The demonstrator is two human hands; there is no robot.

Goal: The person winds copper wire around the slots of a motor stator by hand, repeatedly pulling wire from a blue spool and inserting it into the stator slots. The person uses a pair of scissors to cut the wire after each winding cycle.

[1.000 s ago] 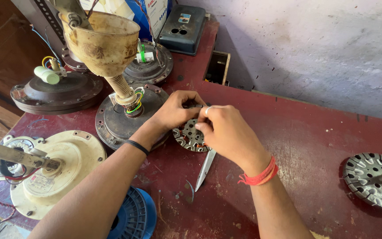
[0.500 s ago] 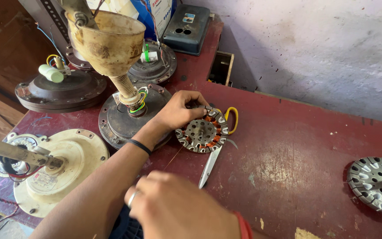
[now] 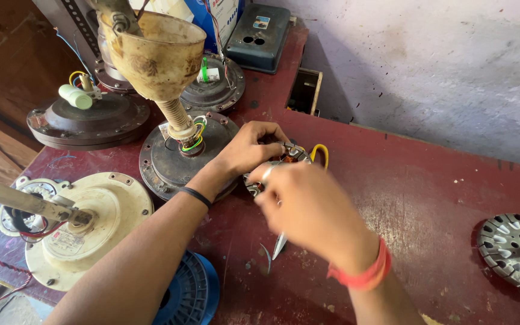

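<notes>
A round fan stator [image 3: 289,154] with copper windings and a yellow wire loop [image 3: 321,154] lies on the maroon table [image 3: 428,198]. My left hand [image 3: 249,148] grips its left rim, a black band on the wrist. My right hand [image 3: 309,212], with a ring and a red wristband, hovers blurred over the stator's near side. Its fingers are curled, with the fingertips at the stator's edge, and whatever they hold is hidden. A slim metal blade [image 3: 280,245] lies on the table just under this hand.
Several fan motors crowd the left: a dark one with a cream cup-shaped cover [image 3: 164,54], a cream one [image 3: 91,222], two dark ones behind [image 3: 85,123]. A blue wire spool [image 3: 189,295] sits near my left forearm. A perforated metal disc [image 3: 513,247] lies far right, a grey-blue box [image 3: 263,36] at the back.
My right hand left the stator and drew back toward me, then swung forward again over the stator's near side. My left hand stayed on the stator.
</notes>
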